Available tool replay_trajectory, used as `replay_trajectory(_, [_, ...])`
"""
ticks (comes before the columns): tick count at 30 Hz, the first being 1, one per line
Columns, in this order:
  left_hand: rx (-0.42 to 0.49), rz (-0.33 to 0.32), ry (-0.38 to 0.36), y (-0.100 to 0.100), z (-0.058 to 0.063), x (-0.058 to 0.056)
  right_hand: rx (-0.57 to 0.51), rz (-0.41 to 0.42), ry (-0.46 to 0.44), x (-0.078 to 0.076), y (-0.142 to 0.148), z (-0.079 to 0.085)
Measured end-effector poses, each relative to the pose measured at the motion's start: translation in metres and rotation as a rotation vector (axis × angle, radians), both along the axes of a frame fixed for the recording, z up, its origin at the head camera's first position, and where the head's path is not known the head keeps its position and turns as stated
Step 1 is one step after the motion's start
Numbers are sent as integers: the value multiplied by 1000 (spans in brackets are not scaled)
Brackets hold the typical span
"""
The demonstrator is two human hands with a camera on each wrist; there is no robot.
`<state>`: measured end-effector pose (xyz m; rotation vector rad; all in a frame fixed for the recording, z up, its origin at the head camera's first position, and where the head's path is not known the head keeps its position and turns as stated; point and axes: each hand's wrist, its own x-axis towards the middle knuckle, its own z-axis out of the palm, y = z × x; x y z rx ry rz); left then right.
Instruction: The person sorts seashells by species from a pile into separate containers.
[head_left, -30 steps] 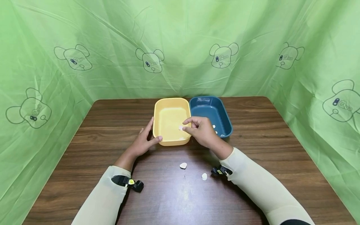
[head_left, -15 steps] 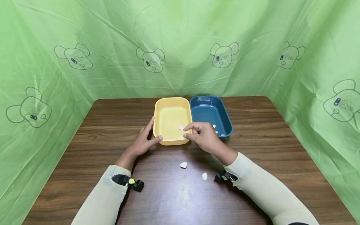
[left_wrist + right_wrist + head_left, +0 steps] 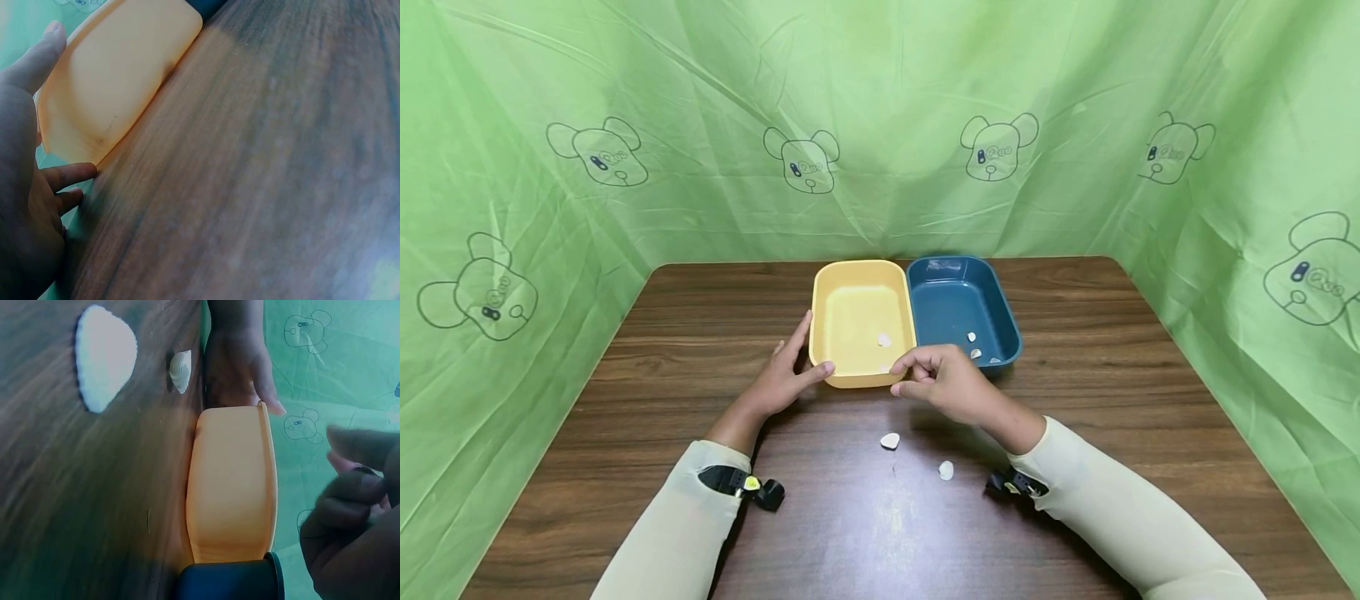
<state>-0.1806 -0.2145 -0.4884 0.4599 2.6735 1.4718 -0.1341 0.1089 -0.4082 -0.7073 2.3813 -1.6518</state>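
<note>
My left hand (image 3: 781, 379) rests at the near left corner of a yellow plastic container (image 3: 853, 312), its thumb over the rim and its fingers along the outer side. The right hand (image 3: 951, 385) hovers over the same container's near right corner, thumb and index finger a little apart with nothing between them. Inside the yellow container lies a small pale seashell (image 3: 884, 341); a second pale piece shows by its near wall. Two seashells lie loose on the table, a whitish one (image 3: 890, 441) and a ribbed one (image 3: 181, 371) that the right wrist view shows.
A dark blue container (image 3: 951, 300) stands against the yellow one's right side, with several small pale shells (image 3: 972, 337) near its front right. Both sit toward the back of the brown wooden table (image 3: 715, 308). Green printed cloth (image 3: 887, 183) hangs around the back and sides.
My right hand has let go of the shell in the yellow container and drawn back toward the near right corner. The left hand has stayed in place.
</note>
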Motion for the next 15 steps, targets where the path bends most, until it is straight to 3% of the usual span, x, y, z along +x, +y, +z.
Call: replay_trajectory(15, [-30,0,-22,1,4,1,126,184,-35,11,10,-6])
